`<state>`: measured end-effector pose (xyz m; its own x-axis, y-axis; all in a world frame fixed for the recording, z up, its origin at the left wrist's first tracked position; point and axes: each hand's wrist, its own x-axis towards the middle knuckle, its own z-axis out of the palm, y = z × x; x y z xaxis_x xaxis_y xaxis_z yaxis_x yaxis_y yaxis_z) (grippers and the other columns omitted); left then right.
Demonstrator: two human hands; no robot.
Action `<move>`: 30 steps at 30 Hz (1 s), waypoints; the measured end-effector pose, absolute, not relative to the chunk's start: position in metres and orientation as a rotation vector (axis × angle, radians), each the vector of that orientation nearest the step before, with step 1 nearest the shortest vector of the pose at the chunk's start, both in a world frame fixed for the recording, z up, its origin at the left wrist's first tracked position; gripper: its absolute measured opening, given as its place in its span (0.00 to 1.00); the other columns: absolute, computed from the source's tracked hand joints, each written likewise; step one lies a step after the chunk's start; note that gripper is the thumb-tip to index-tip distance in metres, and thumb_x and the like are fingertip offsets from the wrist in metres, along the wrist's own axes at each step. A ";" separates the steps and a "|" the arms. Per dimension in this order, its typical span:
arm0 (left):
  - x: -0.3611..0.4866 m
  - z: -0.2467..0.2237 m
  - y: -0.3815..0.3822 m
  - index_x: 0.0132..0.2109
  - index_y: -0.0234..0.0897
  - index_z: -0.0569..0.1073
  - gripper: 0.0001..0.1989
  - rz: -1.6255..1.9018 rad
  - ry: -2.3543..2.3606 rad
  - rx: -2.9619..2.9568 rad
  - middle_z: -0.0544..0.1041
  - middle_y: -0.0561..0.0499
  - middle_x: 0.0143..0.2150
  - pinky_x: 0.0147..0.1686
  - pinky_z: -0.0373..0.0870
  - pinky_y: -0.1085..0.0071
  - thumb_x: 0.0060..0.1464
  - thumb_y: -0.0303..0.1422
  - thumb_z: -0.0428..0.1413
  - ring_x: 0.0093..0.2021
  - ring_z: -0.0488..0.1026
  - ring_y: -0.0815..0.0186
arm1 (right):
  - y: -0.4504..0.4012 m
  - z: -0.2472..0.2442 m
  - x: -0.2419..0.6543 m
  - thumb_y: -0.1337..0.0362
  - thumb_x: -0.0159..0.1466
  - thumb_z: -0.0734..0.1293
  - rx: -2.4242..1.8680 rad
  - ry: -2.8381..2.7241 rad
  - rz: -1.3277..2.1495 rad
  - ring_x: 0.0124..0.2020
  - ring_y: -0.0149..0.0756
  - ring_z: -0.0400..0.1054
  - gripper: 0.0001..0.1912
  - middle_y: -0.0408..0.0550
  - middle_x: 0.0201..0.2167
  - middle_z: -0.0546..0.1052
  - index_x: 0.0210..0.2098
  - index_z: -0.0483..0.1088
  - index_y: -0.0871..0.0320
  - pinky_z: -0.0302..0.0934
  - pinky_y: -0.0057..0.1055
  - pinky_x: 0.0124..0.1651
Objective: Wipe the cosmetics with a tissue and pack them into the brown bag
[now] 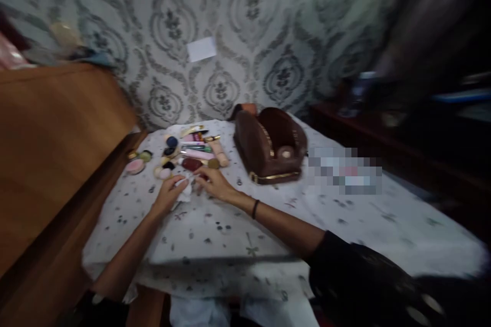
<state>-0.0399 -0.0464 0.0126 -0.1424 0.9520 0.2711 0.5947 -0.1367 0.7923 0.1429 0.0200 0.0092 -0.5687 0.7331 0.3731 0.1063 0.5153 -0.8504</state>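
My left hand [170,194] is closed on a crumpled white tissue [185,194] above the near side of a group of cosmetics. Right beside it, my right hand [215,184] has its thumb and fingers pinched together at the tissue's edge. Whatever sits between those fingertips is too small and blurred to make out. Just beyond the fingers lies a dark red bottle [192,164]. Behind that are a pink tube [199,154], a green-tinted tube [203,148] and a beige bottle [219,153]. A pink round compact [135,166] lies to the left.
An unzipped brown bag [268,148] stands on the patterned white tablecloth [238,235], right of the cosmetics. Further right is a pixelated patch [345,169]. A wooden panel [61,153] borders the table's left side. Patterned wallpaper with a white paper [201,49] rises behind.
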 end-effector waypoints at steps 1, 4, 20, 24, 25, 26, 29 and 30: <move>-0.048 0.014 -0.049 0.34 0.34 0.78 0.22 1.185 1.763 1.737 0.78 0.50 0.30 0.32 0.69 0.72 0.51 0.51 0.55 0.31 0.72 0.64 | 0.023 0.003 0.137 0.64 0.65 0.62 -0.674 -1.974 1.106 0.28 0.31 0.72 0.09 0.46 0.31 0.77 0.41 0.71 0.60 0.64 0.26 0.32; -0.077 0.017 -0.062 0.39 0.34 0.79 0.21 1.190 1.902 1.760 0.79 0.51 0.32 0.27 0.65 0.74 0.53 0.49 0.54 0.27 0.69 0.67 | 0.028 -0.016 0.130 0.59 0.65 0.58 -0.677 -1.885 1.202 0.22 0.31 0.70 0.13 0.45 0.27 0.74 0.41 0.69 0.61 0.60 0.24 0.22; -0.232 0.066 -0.026 0.50 0.33 0.75 0.16 0.976 2.866 1.503 0.79 0.39 0.46 0.47 0.68 0.66 0.58 0.30 0.49 0.46 0.75 0.56 | 0.022 -0.021 0.139 0.54 0.63 0.61 -0.722 -1.948 1.291 0.23 0.32 0.67 0.15 0.43 0.24 0.72 0.38 0.70 0.59 0.59 0.27 0.24; -0.229 0.080 0.003 0.44 0.32 0.76 0.12 0.774 2.933 1.454 0.78 0.35 0.46 0.46 0.69 0.62 0.57 0.29 0.51 0.48 0.76 0.52 | 0.020 -0.018 0.139 0.60 0.64 0.61 -0.756 -1.944 1.329 0.22 0.31 0.65 0.11 0.41 0.21 0.69 0.39 0.71 0.59 0.55 0.24 0.23; -0.227 0.085 0.008 0.41 0.30 0.76 0.10 0.735 2.933 1.437 0.78 0.35 0.44 0.45 0.69 0.61 0.56 0.30 0.52 0.47 0.76 0.50 | 0.020 -0.018 0.139 0.62 0.64 0.61 -0.767 -1.932 1.343 0.22 0.30 0.65 0.10 0.40 0.20 0.69 0.39 0.71 0.59 0.55 0.24 0.23; -0.225 0.089 0.012 0.35 0.28 0.75 0.09 0.699 2.927 1.411 0.78 0.36 0.39 0.44 0.70 0.60 0.57 0.30 0.52 0.46 0.77 0.49 | 0.019 -0.018 0.138 0.64 0.63 0.62 -0.775 -1.911 1.356 0.22 0.30 0.65 0.09 0.39 0.20 0.69 0.40 0.71 0.60 0.56 0.24 0.24; -0.217 0.099 0.026 0.24 0.29 0.70 0.17 0.663 2.826 1.461 0.74 0.47 0.25 0.40 0.72 0.58 0.57 0.37 0.54 0.42 0.77 0.45 | 0.018 -0.021 0.137 0.69 0.63 0.62 -0.785 -1.901 1.389 0.22 0.28 0.67 0.08 0.39 0.22 0.70 0.40 0.72 0.61 0.58 0.23 0.27; -0.212 0.099 0.033 0.23 0.29 0.69 0.18 0.698 2.811 1.485 0.72 0.47 0.23 0.38 0.72 0.54 0.57 0.36 0.55 0.41 0.77 0.43 | 0.019 -0.022 0.137 0.69 0.63 0.63 -0.793 -1.903 1.400 0.22 0.28 0.67 0.09 0.38 0.22 0.70 0.41 0.73 0.61 0.58 0.23 0.27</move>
